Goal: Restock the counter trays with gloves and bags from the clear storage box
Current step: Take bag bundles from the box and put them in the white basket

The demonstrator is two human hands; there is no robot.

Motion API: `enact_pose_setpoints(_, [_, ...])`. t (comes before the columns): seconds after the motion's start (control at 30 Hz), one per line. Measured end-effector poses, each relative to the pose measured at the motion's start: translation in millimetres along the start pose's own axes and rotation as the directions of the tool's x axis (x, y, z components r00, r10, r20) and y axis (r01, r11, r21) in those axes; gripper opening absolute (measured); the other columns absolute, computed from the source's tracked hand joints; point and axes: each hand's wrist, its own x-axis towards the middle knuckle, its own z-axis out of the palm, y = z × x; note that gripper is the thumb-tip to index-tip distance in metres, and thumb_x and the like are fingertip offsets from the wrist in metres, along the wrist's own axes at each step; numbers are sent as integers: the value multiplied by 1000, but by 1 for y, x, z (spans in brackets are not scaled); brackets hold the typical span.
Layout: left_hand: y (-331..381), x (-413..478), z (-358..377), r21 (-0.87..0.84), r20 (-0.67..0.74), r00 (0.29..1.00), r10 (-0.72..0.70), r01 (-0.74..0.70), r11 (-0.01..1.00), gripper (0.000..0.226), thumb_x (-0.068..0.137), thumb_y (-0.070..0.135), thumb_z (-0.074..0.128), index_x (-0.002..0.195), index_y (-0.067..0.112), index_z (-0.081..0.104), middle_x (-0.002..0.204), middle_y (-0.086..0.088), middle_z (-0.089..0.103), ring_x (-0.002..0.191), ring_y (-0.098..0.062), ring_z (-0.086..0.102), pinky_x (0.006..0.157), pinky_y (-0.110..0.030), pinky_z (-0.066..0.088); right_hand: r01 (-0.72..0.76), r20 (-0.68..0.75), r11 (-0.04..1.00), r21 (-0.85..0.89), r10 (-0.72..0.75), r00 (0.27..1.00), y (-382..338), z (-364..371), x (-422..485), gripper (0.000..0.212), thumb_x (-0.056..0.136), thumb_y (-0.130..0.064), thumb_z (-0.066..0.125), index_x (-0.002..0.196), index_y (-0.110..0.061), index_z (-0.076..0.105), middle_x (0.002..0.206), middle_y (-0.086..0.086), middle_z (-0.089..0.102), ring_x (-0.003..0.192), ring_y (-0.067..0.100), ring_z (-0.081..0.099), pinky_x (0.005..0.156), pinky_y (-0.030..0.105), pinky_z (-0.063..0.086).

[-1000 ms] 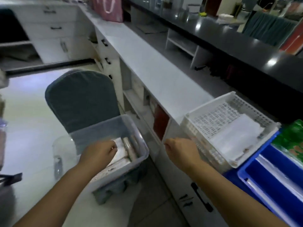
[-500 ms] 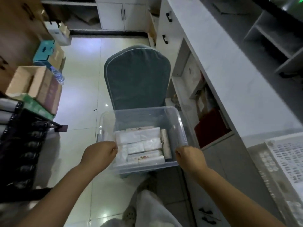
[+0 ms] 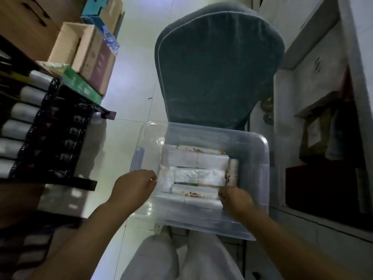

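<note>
White wrapped packs [image 3: 198, 174] in clear plastic storage box [image 3: 254, 150] judged light, soft, slippery; grasp ends. Left hand [image 3: 134, 185], right hand [image 3: 236, 200] curled; hold unclear.

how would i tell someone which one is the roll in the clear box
Find the blue-grey chair; the clear box rests before its backrest. Inside, white packs lie crosswise in rows, and the roll runs along their right edge, just beyond the right hand. It alone is narrow and turned lengthwise.
</note>
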Motion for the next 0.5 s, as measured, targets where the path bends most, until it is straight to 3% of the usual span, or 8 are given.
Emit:
enact_pose_setpoints(0.17, [-6,19,36,-52,69,997,-38,42,998,22,93,30,46,101,25,66,94,4,70,79,-16,63,64,-28,46,112,104,993,-32,-108,989,-13,37,47,32,91,-11,47,120,-20,58,121,8,63,106,25,59,89,31,47])
enact_pose_setpoints(0.3, [-17,30,69,-66,144,989,-41,51,997,24,94,29,44,104,25,65,98,5,70,84,-13,62,69,-26,45,201,268,978,-51,-181,946,-28,80,77,47,90,-14,50,136,-24,43,130,9,54,113,27,53,94,37,45])
enact_pose_setpoints(0.4, [-23,39,89,-71,202,979,-28,44,997,25,95,30,43,109,26,63,103,6,69,90,-12,62,74,-25,45,251,294,961,-120,-207,933,-31,106,92,44,92,-14,47,136,-19,43,131,11,51,117,28,49,97,40,42])
enact_pose_setpoints(0.5, [-30,45,103,-76,234,972,-32,51,996,24,94,29,46,110,26,64,105,6,69,93,-13,62,74,-27,45,359,288,902,-241,-286,914,-32,117,104,36,93,-11,46,128,-10,50,125,15,53,110,31,51,90,42,43])
